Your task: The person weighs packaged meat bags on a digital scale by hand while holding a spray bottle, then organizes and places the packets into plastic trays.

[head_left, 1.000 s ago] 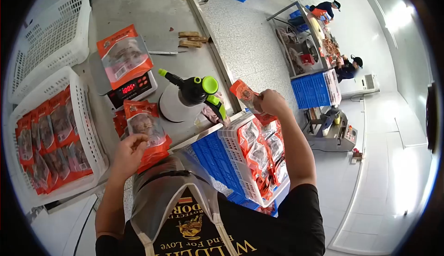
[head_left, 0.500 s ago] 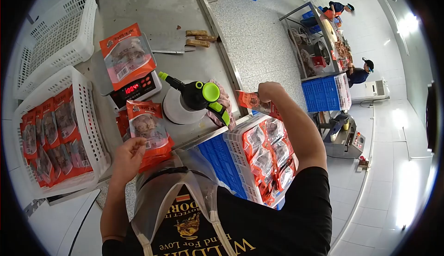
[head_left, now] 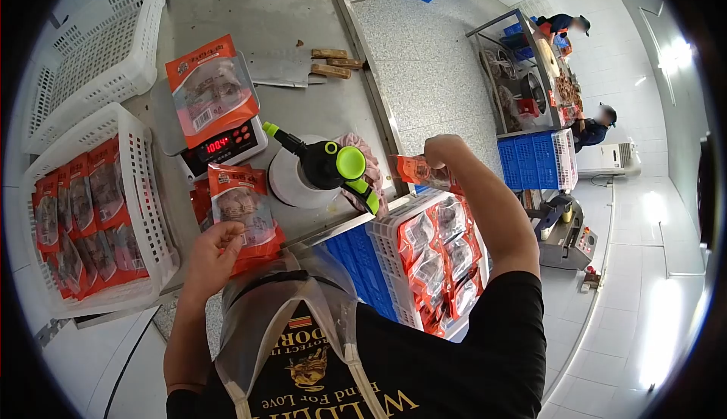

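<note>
- Pouch (head_left: 413,169) in my right hand (head_left: 447,148), right of the frame's centre: a moment ago it hung at a steeper slant; now it lies flatter across the picture, pinched in my curled fingers near the top of the white crate (head_left: 387,248).
- I judge it still held, neither set down nor let go; how high it is over the crate I can't tell.
- My left hand (head_left: 212,261), lower left of centre, has stayed by the pouch stack (head_left: 242,205), thumb and fingers close together; whether they grip a pouch I can't tell.
- Upper left of centre, one pouch (head_left: 213,92) still covers the scale's plate; the red display (head_left: 216,146) has slipped from 100.5 to 100.4, so I take the load as unchanged.
- Edges: the metal bench edge (head_left: 384,120) runs just left of my right hand, and the spray bottle (head_left: 291,182) stands between my hands, a cloth-like bundle (head_left: 369,163) beside it.
- Room: bare bench (head_left: 284,2) shows at the top, above the knives (head_left: 330,63); the left basket's rim (head_left: 155,214) bounds the stack's left side.
</note>
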Demonstrator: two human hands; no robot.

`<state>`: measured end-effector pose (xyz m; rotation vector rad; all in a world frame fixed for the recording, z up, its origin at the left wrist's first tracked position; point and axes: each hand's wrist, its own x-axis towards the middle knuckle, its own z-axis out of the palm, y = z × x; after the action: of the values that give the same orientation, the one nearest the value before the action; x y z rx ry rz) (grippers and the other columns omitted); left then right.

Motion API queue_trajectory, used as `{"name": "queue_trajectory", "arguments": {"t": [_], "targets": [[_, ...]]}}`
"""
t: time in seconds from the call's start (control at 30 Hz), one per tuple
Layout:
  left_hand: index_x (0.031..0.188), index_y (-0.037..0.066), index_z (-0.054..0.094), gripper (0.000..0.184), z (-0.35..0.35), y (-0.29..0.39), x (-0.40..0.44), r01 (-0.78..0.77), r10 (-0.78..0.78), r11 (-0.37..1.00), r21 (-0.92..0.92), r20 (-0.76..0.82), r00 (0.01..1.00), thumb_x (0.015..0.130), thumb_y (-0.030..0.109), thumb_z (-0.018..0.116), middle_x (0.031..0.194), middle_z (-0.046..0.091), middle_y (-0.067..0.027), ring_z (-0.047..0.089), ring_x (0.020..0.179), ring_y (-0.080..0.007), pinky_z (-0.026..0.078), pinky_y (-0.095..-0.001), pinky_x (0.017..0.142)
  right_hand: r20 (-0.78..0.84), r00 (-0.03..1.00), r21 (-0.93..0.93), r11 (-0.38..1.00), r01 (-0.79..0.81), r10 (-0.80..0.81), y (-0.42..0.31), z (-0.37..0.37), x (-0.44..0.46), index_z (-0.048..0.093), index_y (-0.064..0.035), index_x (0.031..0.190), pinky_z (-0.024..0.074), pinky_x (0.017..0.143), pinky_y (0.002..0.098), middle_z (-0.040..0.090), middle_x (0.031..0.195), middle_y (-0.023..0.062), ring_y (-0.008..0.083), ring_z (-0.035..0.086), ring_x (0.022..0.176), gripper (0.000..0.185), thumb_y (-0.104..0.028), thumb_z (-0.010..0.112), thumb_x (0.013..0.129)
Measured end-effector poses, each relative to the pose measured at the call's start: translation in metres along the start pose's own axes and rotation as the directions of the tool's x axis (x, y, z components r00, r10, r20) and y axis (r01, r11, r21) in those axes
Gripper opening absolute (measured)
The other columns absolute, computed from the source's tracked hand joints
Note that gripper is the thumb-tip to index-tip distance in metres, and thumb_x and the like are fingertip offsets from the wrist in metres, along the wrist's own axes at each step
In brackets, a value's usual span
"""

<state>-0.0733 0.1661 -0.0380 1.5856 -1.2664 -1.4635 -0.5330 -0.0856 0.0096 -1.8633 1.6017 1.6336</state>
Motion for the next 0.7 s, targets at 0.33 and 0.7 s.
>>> {"name": "queue_trajectory", "arguments": {"t": [0.33,0.7], "targets": [[0.119,-0.004,0.063,0.025,0.0,0.008,-0.003,0.028,-0.027,0.998,-0.052,0.012,1.0,0.096,0.006,0.061,0.104,0.069,-0.0071,0.063,0.094,-0.0124,0.051,-0.0279,0.086,-0.003,1.0,-0.007,1.0,-0.016,0.016,-0.002,-0.002,-0.001,0.076,-0.0097,0.111,0.0577,0.083,0.0426,0.074,0.113,0.0121,0.03,0.072,0.105,0.031,-0.01,0.07,0.081],[0.12,-0.004,0.064,0.028,-0.003,-0.002,-0.008,-0.018,0.018,1.0,-0.009,0.021,1.0,0.095,0.009,0.064,0.11,0.071,-0.0134,0.068,0.098,-0.0203,0.055,-0.0331,0.087,-0.043,0.993,0.178,0.979,-0.101,0.11,0.011,0.018,-0.043,0.078,-0.0063,0.1,0.058,0.082,0.042,0.074,0.107,0.0173,0.034,0.072,0.1,0.03,-0.019,0.078,0.073]]}}
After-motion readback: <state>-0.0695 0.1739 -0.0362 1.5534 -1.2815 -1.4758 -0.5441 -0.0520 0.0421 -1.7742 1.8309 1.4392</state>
